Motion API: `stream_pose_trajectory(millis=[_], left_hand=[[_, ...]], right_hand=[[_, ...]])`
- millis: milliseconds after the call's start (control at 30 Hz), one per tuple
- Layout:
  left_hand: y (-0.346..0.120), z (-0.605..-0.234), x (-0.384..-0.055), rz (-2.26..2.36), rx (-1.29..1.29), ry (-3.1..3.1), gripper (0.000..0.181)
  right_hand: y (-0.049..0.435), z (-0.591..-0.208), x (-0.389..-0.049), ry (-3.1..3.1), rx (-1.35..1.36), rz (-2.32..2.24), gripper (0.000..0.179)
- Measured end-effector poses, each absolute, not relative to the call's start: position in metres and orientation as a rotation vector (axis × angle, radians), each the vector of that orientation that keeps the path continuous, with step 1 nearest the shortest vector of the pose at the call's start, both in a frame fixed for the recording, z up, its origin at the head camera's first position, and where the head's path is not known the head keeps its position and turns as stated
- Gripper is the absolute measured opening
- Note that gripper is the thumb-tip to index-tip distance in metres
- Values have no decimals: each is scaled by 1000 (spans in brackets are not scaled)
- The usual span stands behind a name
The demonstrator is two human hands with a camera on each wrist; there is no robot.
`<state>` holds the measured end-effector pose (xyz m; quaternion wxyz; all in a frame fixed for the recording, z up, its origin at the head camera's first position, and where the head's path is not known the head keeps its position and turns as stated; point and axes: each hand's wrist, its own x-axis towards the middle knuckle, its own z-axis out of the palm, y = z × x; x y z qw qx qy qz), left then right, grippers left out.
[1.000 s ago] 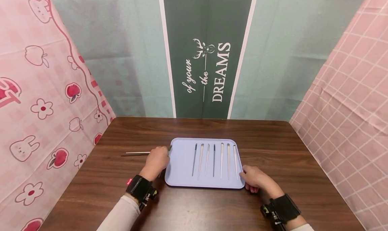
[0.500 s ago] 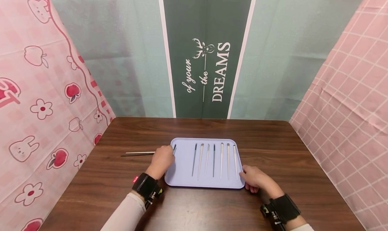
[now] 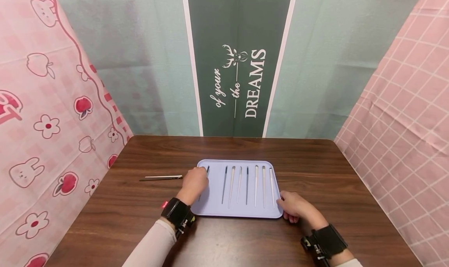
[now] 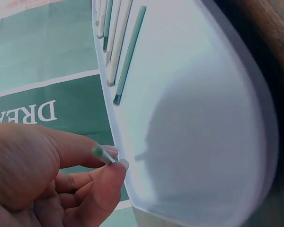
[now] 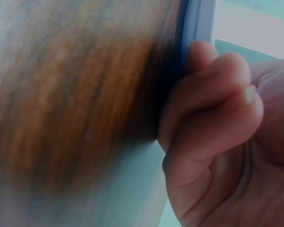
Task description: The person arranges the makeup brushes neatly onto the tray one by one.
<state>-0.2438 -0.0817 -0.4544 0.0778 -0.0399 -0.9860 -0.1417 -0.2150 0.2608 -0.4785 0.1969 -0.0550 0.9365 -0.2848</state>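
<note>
My left hand (image 3: pixel 195 183) is over the left part of a pale lilac tray (image 3: pixel 214 204), pinching a thin dark brush (image 3: pixel 208 168) between thumb and forefinger. In the left wrist view the greenish end of the brush handle (image 4: pixel 102 154) points toward the camera; most of the brush is hidden. Several slim brushes lie side by side on the tray, among them a dark blue brush (image 3: pixel 224 185) and a pale brush (image 3: pixel 256 185). At the tray's near right corner my right hand (image 3: pixel 294 204) grips the rim, with its other fingers curled in the right wrist view.
Left of the tray, a pale brush (image 3: pixel 158 176) and a dark brush (image 3: pixel 154 179) lie close together on the brown wooden table (image 3: pixel 231 243). A green curtain (image 3: pixel 158 83) hangs behind, with pink patterned cloths at both sides.
The left hand has moved right with the brush, from beside the tray's left edge to above its surface. The right hand and tray have stayed put.
</note>
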Motion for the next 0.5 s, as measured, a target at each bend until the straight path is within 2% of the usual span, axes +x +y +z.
stream_pose_trajectory(millis=[500], left_hand=[[-65, -463, -251, -396, -158, -2933, 10]], right_hand=[[262, -479, -214, 2631, -167, -807, 17]])
